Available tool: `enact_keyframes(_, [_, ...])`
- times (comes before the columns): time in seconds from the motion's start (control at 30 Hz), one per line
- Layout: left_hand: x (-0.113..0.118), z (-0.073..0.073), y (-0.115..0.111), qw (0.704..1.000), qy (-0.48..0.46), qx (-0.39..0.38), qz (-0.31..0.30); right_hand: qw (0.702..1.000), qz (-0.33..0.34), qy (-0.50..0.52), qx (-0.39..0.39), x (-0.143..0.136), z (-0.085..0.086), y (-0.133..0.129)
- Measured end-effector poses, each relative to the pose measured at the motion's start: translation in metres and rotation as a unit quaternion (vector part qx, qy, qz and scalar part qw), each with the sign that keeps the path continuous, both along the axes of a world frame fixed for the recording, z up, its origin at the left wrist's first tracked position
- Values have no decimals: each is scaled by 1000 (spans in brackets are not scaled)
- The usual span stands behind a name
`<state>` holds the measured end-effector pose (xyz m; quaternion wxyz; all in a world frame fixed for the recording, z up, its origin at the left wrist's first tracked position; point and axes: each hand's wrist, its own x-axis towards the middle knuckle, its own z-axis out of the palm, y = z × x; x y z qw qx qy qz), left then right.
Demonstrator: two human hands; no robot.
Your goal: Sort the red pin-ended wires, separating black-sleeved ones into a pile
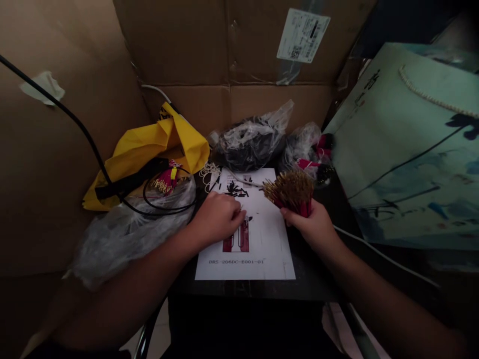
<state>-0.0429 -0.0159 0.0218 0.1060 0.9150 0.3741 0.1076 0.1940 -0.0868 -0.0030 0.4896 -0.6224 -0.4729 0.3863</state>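
My right hand (316, 224) is wrapped round a thick bundle of red wires with gold-coloured metal tips (290, 192), the tips pointing up and to the left. Over the printed sheet (275, 259), my left hand (220, 215) is closed in a pinch; whatever sits between its fingertips is too small to make out. Just beyond that hand, small black tube-like pieces (234, 189) lie scattered on the paper. A picture with dark red shapes (235, 239) is printed below the fingers.
Behind the sheet lies a clear plastic bag of black items (250, 142). To the left are a yellow bag (142, 139), another red wire bundle (168, 179) and crumpled plastic (123, 239). A paper gift bag (411, 149) stands right. Cardboard (183, 45) walls the back.
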Motion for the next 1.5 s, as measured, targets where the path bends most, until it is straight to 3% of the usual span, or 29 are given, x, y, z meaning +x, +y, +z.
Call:
enact_keyframes(0.1, [2, -5, -6, 996, 75, 37, -7, 999, -38, 30, 19, 6, 2, -1])
enact_keyframes(0.27, [4, 0, -10, 996, 72, 55, 8, 980, -143, 77, 117, 20, 10, -2])
enact_keyframes(0.43, [26, 9, -5, 993, 69, 94, -33, 946, -224, 105, 212, 29, 27, 0])
enact_keyframes(0.53, [57, 13, 9, 986, 66, 117, -100, 932, -231, 134, 245, 30, 34, 1])
enact_keyframes(0.7, [131, 15, 39, 967, 57, 160, -191, 921, -245, 157, 261, 32, 35, 2])
enact_keyframes(0.8, [169, 15, 48, 964, 88, 129, -216, 920, -244, 161, 260, 35, 34, 4])
enact_keyframes(0.9, [191, 14, 50, 962, 107, 109, -225, 920, -248, 157, 261, 36, 34, 6])
enact_keyframes(1.23, [192, -8, 57, 934, 137, 153, -291, 923, -238, 176, 246, 38, 33, 5])
enact_keyframes(1.37, [190, -1, 58, 925, 152, 159, -311, 924, -231, 178, 246, 38, 31, 6])
enact_keyframes(1.5, [175, 19, 60, 939, 97, 117, -309, 922, -237, 188, 243, 37, 33, 6])
